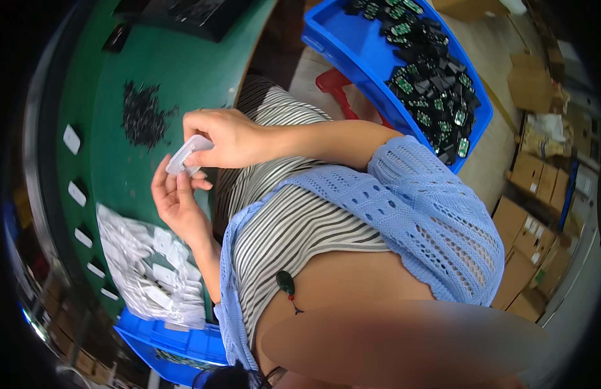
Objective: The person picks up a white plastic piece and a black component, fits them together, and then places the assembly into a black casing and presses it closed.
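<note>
In my right hand (pixel 230 137) a small white plastic shell (pixel 189 150) is pinched between the thumb and curled fingers. My left hand (pixel 182 209) meets its lower end, with thumb and forefinger closed on it and the other fingers loosely bent. Both hands are above the edge of a green table (pixel 112 175). A clear plastic bag (pixel 128 256) with many similar white pieces lies beside my left hand. Beyond my right hand is a loose pile of thin black parts (pixel 143 115). What the shell holds inside, if anything, is hidden.
A row of several white pieces (pixel 77 193) lines the table's far edge. A black box (pixel 190 16) stands at its top end. A blue bin (pixel 352 55) holds green circuit boards and black parts, beside a red stool (pixel 339 87). Another blue bin (pixel 177 343) sits below the bag.
</note>
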`<act>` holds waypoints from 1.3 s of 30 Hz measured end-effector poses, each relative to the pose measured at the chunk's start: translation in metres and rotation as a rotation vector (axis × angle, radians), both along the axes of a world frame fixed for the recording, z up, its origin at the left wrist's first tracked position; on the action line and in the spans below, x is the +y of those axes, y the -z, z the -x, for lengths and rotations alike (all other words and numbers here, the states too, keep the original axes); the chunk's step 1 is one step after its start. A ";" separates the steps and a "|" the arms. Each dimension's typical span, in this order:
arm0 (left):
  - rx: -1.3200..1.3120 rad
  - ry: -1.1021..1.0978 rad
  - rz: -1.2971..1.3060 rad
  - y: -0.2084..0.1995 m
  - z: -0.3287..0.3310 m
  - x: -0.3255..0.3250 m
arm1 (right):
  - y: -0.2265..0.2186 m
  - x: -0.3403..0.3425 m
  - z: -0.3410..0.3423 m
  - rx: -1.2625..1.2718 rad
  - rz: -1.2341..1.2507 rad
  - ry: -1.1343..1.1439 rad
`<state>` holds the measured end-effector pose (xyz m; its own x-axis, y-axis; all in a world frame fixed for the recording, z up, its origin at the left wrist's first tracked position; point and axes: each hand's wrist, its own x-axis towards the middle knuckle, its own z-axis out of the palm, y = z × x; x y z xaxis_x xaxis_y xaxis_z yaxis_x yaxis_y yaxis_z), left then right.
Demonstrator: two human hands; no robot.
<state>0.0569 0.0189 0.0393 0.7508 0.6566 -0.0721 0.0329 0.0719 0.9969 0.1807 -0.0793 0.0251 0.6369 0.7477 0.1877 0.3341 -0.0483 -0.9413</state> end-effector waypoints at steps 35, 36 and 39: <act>0.708 -0.124 -1.504 0.042 0.024 0.088 | 0.095 -0.200 -0.139 0.260 -0.211 0.792; 0.725 -0.149 -1.501 0.039 0.030 0.086 | 0.077 -0.171 -0.125 0.244 -0.259 0.664; 0.432 -0.123 -1.312 0.041 0.022 0.074 | 0.038 -0.111 -0.083 0.180 -0.284 0.420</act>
